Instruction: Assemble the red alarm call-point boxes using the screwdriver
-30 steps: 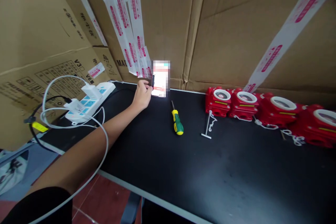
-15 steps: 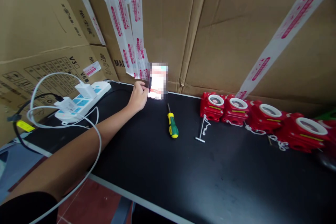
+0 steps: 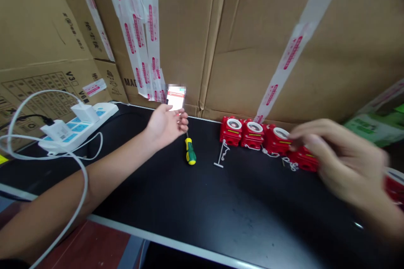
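The phone (image 3: 175,100), lit white and red, stands by the cardboard (image 3: 252,67) behind the loosely open, empty-looking left hand (image 3: 166,128), a green-yellow screwdriver (image 3: 190,153) just below — while red, white-ringed boxes (image 3: 252,136) line the black table (image 3: 202,201), some partly behind the right hand (image 3: 344,162) — blurred, half-curled, its hold impossible to tell.

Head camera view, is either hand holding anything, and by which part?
The left hand, palm bare and fingers loosely curled, holds nothing visible. The right hand is too blurred to tell whether it holds anything.
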`<state>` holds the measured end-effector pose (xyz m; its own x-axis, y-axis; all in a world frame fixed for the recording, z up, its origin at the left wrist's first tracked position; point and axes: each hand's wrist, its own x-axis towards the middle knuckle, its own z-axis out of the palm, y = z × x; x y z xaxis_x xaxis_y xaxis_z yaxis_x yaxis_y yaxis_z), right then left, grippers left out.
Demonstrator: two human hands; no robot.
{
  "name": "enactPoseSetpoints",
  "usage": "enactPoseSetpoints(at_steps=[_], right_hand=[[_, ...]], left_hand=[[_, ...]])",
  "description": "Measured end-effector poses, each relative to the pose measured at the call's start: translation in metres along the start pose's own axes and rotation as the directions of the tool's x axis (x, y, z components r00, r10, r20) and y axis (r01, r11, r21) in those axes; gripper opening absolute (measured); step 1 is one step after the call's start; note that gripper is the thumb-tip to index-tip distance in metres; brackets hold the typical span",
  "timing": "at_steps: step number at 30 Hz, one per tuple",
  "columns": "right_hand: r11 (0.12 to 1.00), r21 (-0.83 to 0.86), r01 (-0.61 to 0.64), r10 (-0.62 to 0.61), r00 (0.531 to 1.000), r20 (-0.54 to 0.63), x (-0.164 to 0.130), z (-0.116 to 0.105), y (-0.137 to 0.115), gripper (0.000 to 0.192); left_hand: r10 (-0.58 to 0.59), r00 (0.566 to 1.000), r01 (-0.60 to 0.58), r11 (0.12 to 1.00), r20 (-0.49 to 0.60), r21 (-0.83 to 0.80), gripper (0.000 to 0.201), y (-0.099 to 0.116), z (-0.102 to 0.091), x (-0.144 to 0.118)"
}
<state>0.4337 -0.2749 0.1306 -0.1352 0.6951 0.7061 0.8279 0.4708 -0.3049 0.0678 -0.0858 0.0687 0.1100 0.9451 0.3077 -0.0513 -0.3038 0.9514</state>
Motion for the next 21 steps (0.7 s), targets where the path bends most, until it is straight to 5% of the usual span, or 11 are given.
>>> enactPoseSetpoints(at_steps=[6, 10, 15, 17, 21], right_hand=[[0.989, -0.129, 0.066, -0.024, 0.952, 0.306, 0.005, 0.052, 0.031, 0.023], [0.985, -0.173, -0.016, 0.072, 0.944, 0.322, -0.011, 0.065, 0.042, 0.023], [0.99, -0.119, -0.072, 0.111, 0.926, 0.361, -0.026, 0.069, 0.034, 0.022], [0.995, -0.08, -0.068, 0.093, 0.919, 0.383, -0.03, 0.071, 0.026, 0.021], [1.0, 0.025, -0.014, 0.001, 0.879, 0.476, -0.039, 0.077, 0.002, 0.016]], left_hand=[[-0.024, 0.989, 0.005, 0.991, 0.144, 0.132, 0.014, -0.006, 0.054, -0.029], [0.086, 0.965, -0.179, 0.908, 0.249, 0.379, 0.012, -0.002, 0.038, -0.026], [0.069, 0.908, -0.328, 0.731, 0.414, 0.598, 0.017, -0.002, 0.004, -0.026], [0.026, 0.841, -0.407, 0.689, 0.54, 0.601, 0.019, -0.004, -0.001, -0.028], [-0.061, 0.614, -0.575, 0.649, 0.787, 0.498, 0.044, 0.0, -0.006, -0.028]])
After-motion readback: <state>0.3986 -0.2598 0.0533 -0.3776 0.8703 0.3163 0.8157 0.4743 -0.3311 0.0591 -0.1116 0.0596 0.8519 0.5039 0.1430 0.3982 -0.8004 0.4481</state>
